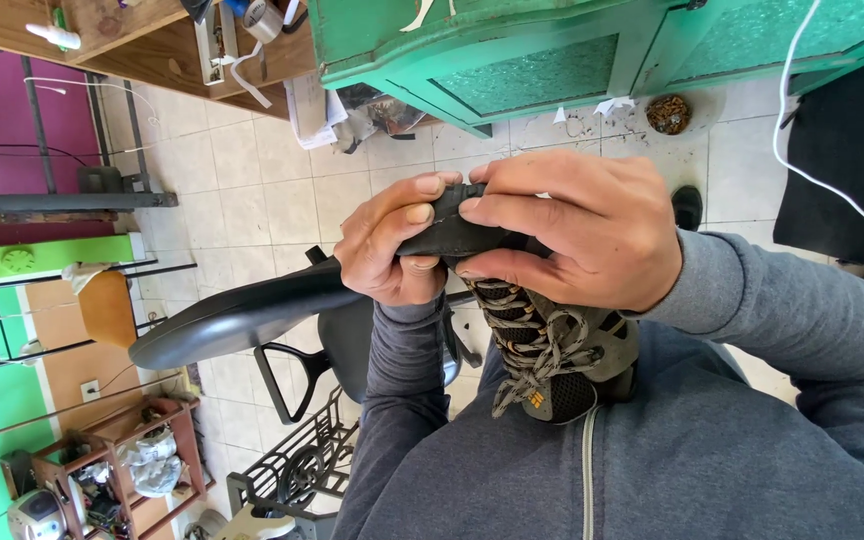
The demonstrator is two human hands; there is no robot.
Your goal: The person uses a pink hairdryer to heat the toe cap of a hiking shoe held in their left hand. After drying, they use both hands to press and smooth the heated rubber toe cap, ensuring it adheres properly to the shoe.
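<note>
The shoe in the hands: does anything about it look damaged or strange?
Possibly. Both hands, left hand and right hand, pinch the black sole edge of the laced shoe at the toe. A thin line shows along that edge; whether it is a split or only a seam, I cannot tell.

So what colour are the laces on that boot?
The laces are grey-beige with darker flecks, on a dark boot; the head view shows them.
</note>
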